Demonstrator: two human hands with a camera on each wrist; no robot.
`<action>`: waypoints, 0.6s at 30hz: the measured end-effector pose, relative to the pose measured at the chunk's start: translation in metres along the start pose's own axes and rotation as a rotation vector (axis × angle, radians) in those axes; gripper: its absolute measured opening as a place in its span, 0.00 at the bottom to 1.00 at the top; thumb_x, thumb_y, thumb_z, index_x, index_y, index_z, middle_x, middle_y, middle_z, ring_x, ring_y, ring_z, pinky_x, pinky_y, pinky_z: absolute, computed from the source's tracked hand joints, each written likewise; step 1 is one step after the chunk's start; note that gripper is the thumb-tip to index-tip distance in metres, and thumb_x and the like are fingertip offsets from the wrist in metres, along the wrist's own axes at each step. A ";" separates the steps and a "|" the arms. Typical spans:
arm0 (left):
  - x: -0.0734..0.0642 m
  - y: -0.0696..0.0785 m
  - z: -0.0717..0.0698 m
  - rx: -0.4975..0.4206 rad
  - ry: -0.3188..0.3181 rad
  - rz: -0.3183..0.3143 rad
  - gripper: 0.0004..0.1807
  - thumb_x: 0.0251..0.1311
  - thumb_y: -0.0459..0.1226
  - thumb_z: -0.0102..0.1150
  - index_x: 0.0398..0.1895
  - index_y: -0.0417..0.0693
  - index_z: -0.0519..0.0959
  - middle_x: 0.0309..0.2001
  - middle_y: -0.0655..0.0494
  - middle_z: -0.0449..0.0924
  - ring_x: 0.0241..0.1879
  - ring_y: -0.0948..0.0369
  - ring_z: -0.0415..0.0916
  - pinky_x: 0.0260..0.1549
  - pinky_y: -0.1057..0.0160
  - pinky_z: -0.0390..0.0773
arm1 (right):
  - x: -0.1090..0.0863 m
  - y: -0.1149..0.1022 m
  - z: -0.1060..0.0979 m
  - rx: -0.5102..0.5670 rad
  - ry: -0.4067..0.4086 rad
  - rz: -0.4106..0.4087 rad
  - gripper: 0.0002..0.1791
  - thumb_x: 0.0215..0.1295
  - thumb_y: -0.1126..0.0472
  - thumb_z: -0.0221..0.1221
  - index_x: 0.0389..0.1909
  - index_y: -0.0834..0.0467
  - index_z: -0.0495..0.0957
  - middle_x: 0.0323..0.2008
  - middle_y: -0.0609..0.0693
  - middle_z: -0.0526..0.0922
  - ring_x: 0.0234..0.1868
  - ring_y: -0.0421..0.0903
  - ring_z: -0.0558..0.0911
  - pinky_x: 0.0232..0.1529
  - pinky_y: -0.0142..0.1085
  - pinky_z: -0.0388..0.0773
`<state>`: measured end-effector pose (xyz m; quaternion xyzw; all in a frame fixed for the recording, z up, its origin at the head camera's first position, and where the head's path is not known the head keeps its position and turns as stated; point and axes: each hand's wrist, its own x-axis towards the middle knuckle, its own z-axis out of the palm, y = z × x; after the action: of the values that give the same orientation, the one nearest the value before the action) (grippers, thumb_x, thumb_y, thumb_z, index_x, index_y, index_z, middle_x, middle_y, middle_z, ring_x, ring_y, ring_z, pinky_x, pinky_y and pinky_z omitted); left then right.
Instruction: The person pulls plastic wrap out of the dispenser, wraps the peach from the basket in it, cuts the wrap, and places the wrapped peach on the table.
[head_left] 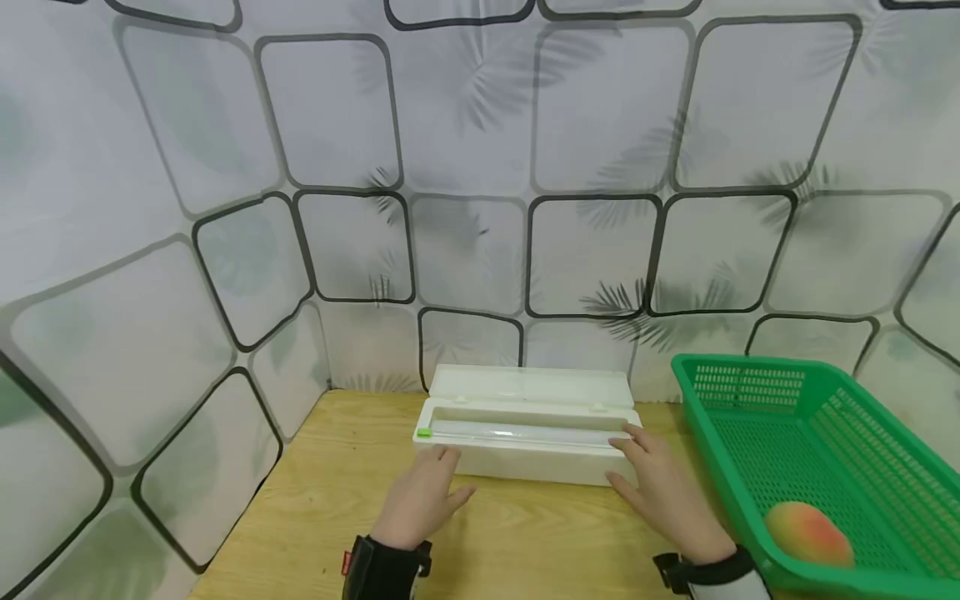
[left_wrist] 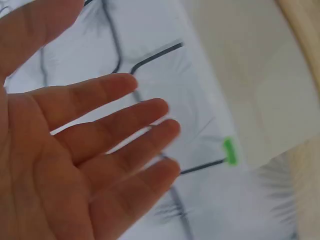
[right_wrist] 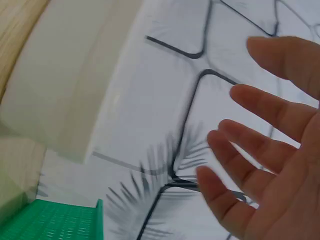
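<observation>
A long white plastic wrap dispenser (head_left: 525,461) stands at the back of the table with its lid (head_left: 528,385) tipped up behind it. Inside lies a pale roll (head_left: 517,431), and a small green slider (head_left: 424,432) sits at the left end of the front edge. My left hand (head_left: 420,496), fingers spread, is just in front of the dispenser's left part. At the right end, my right hand (head_left: 667,483) has its fingertips over the front edge and corner, thumb lower. Both wrist views show the palms holding nothing, fingers loosely extended beside the white front wall.
A green plastic basket (head_left: 720,467) stands on the right side of the wooden table (head_left: 322,492), with a yellow-red mango (head_left: 808,533) in it. Behind the table hangs a patterned cloth wall (head_left: 465,250), which also closes off the left side.
</observation>
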<state>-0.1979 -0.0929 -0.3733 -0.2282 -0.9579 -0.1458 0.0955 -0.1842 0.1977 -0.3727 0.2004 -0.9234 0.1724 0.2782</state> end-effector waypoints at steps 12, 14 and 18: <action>0.049 -0.044 0.036 0.328 0.190 0.165 0.08 0.49 0.38 0.62 0.32 0.46 0.78 0.33 0.54 0.76 0.33 0.59 0.74 0.26 0.65 0.74 | 0.022 0.041 0.038 -0.040 -0.220 -0.002 0.15 0.54 0.71 0.58 0.44 0.71 0.73 0.44 0.63 0.74 0.45 0.59 0.74 0.44 0.47 0.71; 0.051 -0.045 0.038 0.375 0.151 0.182 0.06 0.47 0.39 0.63 0.28 0.47 0.78 0.29 0.56 0.76 0.30 0.60 0.73 0.24 0.66 0.73 | 0.023 0.046 0.042 -0.044 -0.249 -0.001 0.15 0.55 0.72 0.57 0.45 0.71 0.72 0.44 0.63 0.74 0.44 0.59 0.74 0.43 0.47 0.71; 0.055 -0.047 0.038 0.371 0.109 0.193 0.04 0.47 0.38 0.62 0.26 0.48 0.79 0.25 0.57 0.74 0.28 0.60 0.72 0.23 0.66 0.72 | 0.024 0.053 0.045 -0.063 -0.285 0.002 0.12 0.54 0.74 0.56 0.42 0.71 0.73 0.38 0.62 0.76 0.40 0.58 0.76 0.39 0.46 0.72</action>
<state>-0.2720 -0.0980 -0.4065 -0.2890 -0.9355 0.0305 0.2007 -0.2478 0.2170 -0.4050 0.2129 -0.9587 0.1134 0.1504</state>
